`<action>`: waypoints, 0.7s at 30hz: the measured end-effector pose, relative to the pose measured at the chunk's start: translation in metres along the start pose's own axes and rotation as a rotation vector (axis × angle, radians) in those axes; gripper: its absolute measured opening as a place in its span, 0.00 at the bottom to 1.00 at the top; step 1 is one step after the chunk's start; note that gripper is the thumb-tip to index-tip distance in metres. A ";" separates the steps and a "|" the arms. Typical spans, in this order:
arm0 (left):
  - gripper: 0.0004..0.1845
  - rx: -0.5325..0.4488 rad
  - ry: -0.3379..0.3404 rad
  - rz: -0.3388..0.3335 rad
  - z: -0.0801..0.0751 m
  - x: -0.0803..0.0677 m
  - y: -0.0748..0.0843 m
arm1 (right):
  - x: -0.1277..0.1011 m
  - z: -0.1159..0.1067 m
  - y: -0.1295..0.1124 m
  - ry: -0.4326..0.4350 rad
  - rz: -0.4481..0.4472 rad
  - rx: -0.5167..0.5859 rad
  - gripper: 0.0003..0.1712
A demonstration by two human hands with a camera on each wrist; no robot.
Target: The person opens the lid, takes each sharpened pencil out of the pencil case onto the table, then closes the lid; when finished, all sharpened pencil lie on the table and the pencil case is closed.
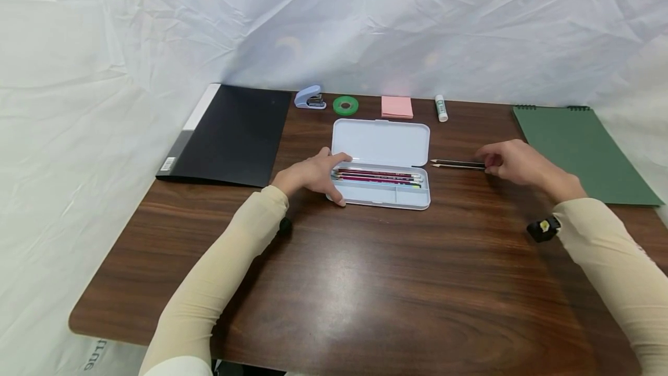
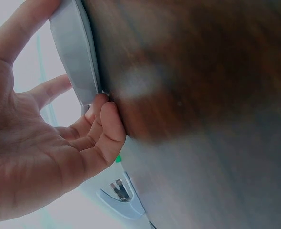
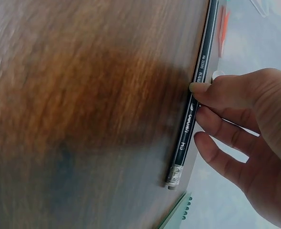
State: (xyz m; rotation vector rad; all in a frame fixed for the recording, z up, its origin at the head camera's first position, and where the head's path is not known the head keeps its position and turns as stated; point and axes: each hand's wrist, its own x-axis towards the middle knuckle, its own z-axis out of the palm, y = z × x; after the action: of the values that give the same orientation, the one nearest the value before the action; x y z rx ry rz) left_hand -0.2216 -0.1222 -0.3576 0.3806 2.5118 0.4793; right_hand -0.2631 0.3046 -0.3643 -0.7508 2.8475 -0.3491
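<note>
A white pencil case [image 1: 380, 143] lies with its lid folded back, several dark red and black pencils [image 1: 377, 176] in its rear compartment. My left hand [image 1: 316, 174] spans the case's left end, thumb at the front edge and index finger at the hinge side. In the left wrist view, the other fingers curl beside the grey-looking case wall [image 2: 76, 52]. To the right of the case, my right hand [image 1: 514, 161] pinches two black pencils [image 1: 456, 163] between thumb and fingers, points toward the case. One black pencil [image 3: 182, 143] shows its eraser end in the right wrist view, close over the table.
Behind the case stand a blue stapler [image 1: 310, 98], green tape [image 1: 345, 105], pink sticky notes [image 1: 396, 107] and a glue stick [image 1: 441, 108]. A black folder [image 1: 235, 132] lies left, a green spiral notebook [image 1: 584, 152] right. White sheeting [image 1: 365, 28] hangs behind the wooden table [image 1: 376, 283].
</note>
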 end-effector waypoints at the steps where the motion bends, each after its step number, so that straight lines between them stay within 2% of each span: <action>1: 0.55 -0.001 0.000 -0.001 0.000 0.000 0.000 | 0.000 0.000 0.000 0.001 0.001 0.000 0.21; 8: 0.55 -0.001 -0.003 0.000 0.000 0.001 0.000 | -0.001 -0.001 0.002 0.014 0.013 0.015 0.20; 12: 0.55 -0.002 -0.005 0.000 0.000 0.001 0.001 | 0.000 -0.004 -0.006 0.070 -0.001 0.026 0.22; 17: 0.55 -0.004 -0.009 0.001 0.000 0.000 0.001 | 0.006 -0.006 -0.030 0.170 -0.079 0.081 0.25; 21: 0.55 -0.005 -0.009 -0.003 0.000 0.000 0.000 | 0.015 -0.004 -0.060 0.188 -0.129 0.148 0.26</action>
State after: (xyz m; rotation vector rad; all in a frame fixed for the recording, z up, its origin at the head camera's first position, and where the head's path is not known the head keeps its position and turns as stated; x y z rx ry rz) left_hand -0.2214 -0.1222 -0.3569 0.3760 2.5020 0.4822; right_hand -0.2498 0.2471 -0.3457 -0.9183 2.9097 -0.6746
